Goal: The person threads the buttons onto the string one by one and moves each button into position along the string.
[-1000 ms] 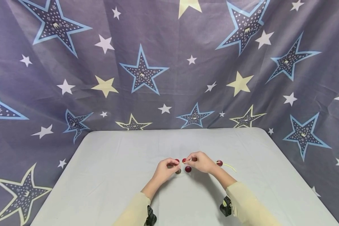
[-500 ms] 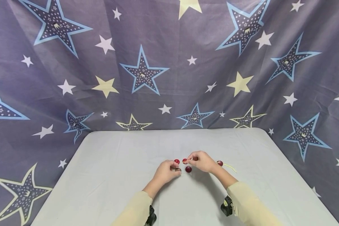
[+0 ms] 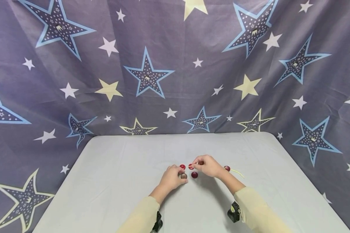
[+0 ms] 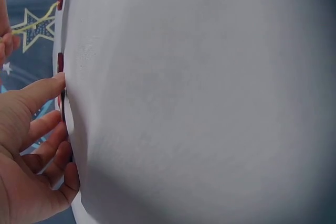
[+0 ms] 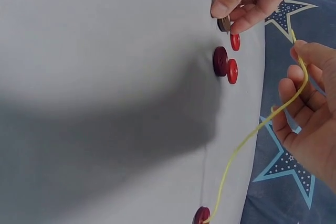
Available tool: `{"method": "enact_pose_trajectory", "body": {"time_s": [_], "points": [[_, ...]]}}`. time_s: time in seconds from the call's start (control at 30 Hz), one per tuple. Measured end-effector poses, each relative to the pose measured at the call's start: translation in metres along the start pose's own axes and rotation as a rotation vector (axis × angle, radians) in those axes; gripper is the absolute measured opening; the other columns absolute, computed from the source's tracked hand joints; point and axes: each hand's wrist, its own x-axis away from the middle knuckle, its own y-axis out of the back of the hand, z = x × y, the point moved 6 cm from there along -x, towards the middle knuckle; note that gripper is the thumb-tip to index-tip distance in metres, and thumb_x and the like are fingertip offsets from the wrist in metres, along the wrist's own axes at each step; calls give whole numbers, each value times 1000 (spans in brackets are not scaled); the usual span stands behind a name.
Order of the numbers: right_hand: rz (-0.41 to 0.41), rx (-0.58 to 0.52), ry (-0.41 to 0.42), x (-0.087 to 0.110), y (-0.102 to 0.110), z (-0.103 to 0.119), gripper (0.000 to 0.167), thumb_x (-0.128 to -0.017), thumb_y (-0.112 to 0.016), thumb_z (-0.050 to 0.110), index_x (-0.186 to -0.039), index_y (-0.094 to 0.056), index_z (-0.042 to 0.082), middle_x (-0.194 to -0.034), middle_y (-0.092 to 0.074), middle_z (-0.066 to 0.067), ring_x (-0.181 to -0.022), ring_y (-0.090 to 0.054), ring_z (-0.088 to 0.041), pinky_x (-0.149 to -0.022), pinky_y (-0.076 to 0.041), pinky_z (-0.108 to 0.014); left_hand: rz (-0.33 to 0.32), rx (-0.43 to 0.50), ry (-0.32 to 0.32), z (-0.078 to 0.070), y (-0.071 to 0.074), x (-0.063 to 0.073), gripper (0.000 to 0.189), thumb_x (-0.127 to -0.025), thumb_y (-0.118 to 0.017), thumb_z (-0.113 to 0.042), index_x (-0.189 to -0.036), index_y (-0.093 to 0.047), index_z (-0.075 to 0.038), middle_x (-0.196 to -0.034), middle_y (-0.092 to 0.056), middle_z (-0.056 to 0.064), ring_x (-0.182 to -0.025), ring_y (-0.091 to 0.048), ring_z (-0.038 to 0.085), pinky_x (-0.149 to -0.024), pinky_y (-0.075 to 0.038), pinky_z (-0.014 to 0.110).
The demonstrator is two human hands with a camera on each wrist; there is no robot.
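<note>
My left hand (image 3: 171, 177) has thumb and fingers around the edges of a brown button (image 3: 183, 176) on the table. In the right wrist view the thumb touches this brown button (image 5: 224, 23). My right hand (image 3: 207, 166) pinches a yellow string (image 5: 242, 142) near one end, above the table. The string runs down to a dark red button (image 3: 227, 168) on the right and passes through it. Two bright red buttons lie by the hands, one (image 3: 182, 166) at the left fingertips, the other (image 3: 191, 167) below the string's tip. A loose dark red button (image 3: 194, 174) lies between the hands.
The table (image 3: 119, 194) has a pale grey cover. Behind it hangs a purple-grey cloth (image 3: 175, 90) printed with stars. The string's other tail (image 3: 238, 173) trails on the table at the right.
My left hand has moved slightly toward me, from beside the string's tip down to the brown button, with the thumb spreading around it. The right hand has stayed nearly still with the string.
</note>
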Motion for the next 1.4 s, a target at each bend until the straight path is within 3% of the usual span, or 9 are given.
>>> {"method": "enact_pose_trajectory", "body": {"time_s": [0.6,0.8,1.03,1.4], "points": [[-16,-7,-31,0,1,-4,14,-89,-62,17,-88,-69,5,-62,-51,3,-57,-42,-9,-52,-35,-21,-13,-7,11,0,0,-2,22,-73,-77,-25,-89,-69,-11,-81,-55,0,-77,-46,14,-69,-40,30],[-28,-2,-27,0,2,-4,12,-88,-63,18,-87,-70,7,-62,-51,4,-57,-42,-8,-51,-36,-21,-19,47,27,3,2,-1,24,-74,-73,-22,-94,-68,-10,-85,-56,1,-80,-48,14,-73,-43,31],[-34,4,-17,0,3,-4,10,-88,-63,17,-86,-69,9,-63,-52,3,-58,-43,-8,-52,-37,-21,-48,111,-1,4,8,0,33,-75,-73,-24,-104,-68,-9,-91,-56,1,-85,-52,16,-79,-45,34],[-33,1,-23,1,2,-3,9,-87,-63,16,-86,-69,9,-64,-53,3,-59,-44,-8,-53,-37,-21,-91,115,-45,3,17,0,29,-76,-73,-23,-101,-69,-11,-92,-60,2,-84,-54,15,-77,-46,31]]}}
